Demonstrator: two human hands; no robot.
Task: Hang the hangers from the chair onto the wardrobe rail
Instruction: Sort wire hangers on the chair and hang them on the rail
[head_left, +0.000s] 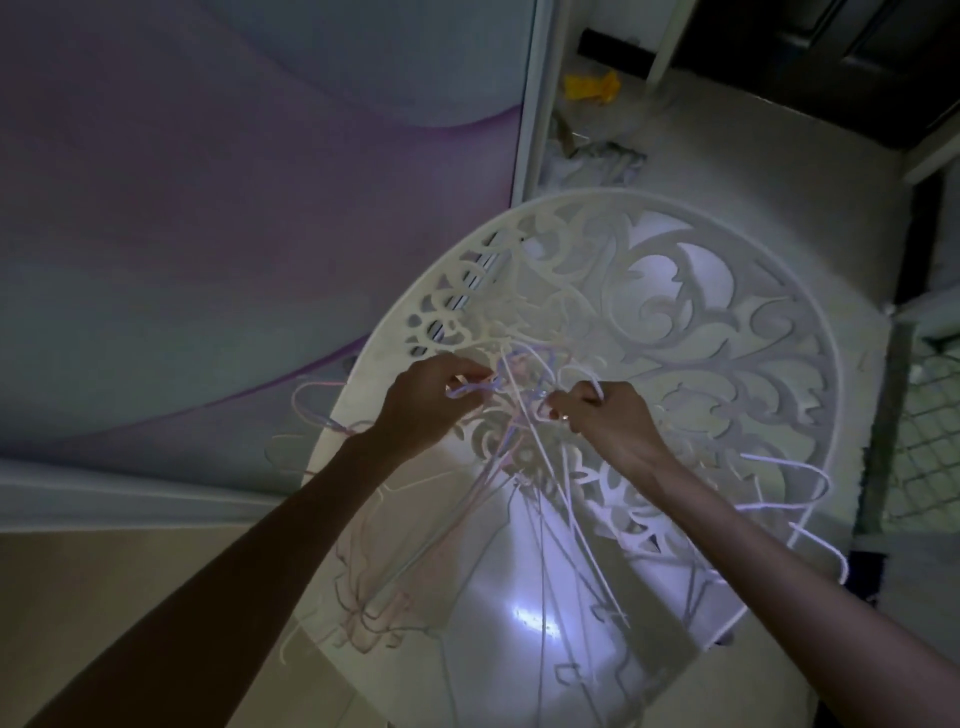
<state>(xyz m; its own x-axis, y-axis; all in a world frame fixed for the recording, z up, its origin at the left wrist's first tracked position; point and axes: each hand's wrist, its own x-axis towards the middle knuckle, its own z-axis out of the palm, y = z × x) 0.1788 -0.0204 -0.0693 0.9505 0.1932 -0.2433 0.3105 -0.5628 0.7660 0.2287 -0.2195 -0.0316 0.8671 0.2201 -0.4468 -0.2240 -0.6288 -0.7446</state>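
Observation:
A white chair (675, 291) with a round cut-out scrollwork back stands below me. A tangled bundle of thin hangers (519, 467) in white, pink and pale purple lies across its back and seat. My left hand (431, 405) pinches a pale purple hanger hook at the top of the bundle. My right hand (602, 415) grips white hanger hooks just to the right of it. More hangers (800, 499) stick out past the chair's right edge, and others (317, 410) past its left edge. No wardrobe rail is in view.
A sliding wardrobe door (208, 208) with a purple and grey wave pattern fills the left. Its white frame (530, 104) runs up beside the chair. Yellow cloth (592, 85) and other clutter lie on the floor behind. A dark doorway (857, 62) is at the top right.

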